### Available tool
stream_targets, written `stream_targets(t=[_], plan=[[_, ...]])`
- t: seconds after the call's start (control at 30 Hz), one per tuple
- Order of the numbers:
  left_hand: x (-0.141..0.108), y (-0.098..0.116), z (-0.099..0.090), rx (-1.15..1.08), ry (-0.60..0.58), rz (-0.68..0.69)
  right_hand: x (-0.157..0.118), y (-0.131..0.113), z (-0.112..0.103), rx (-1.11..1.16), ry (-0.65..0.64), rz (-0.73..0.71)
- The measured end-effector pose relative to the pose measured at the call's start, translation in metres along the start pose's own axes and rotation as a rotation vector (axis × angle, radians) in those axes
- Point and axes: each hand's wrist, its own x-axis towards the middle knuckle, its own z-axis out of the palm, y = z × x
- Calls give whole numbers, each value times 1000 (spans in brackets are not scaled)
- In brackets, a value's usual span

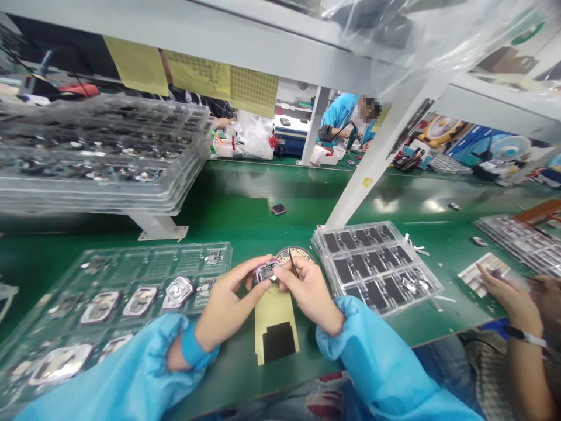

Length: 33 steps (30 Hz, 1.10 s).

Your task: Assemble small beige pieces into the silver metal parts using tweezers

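Observation:
My left hand point(234, 298) grips a small purple-rimmed device housing point(265, 271) with electronic parts inside, its thumb along the near edge. My right hand point(307, 286) is closed around dark tweezers point(292, 262), which point up and away, while its fingertips touch the right side of the housing. Below both hands lies a yellow sheet point(270, 313) with a black rectangular piece point(279, 341) on its near end. Behind my right fingers, a round patterned disc point(302, 252) is partly covered.
At left lies a clear tray point(144, 257) of similar housings, with stacked trays point(175, 193) raised behind it. Trays of black screens point(377, 260) stand at right, beside a slanted white post point(357, 181). A co-worker's hand point(504, 292) works at far right; another person point(344, 117) sits opposite.

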Motion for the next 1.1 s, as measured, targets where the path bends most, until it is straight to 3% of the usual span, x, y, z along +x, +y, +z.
stream_targets(t=[0.17,0.27,0.5,0.7,0.87,1.1], plan=[[1,5,-2,169,12,170,1,-1,-1,4,13,17],[2,9,-3,199,19,206,0,-2,-1,6,10,24],[0,10,-2,153,42,74,-1,1,1,-29,42,-45],[-1,10,1,-229,-8,-142,-2,1,2,13,38,-151],[2,15,3,-383,-28,-151,-3,1,1,15,42,-139],[2,13,4,-425,-24,-158,-5,1,3,-4,52,-157]])
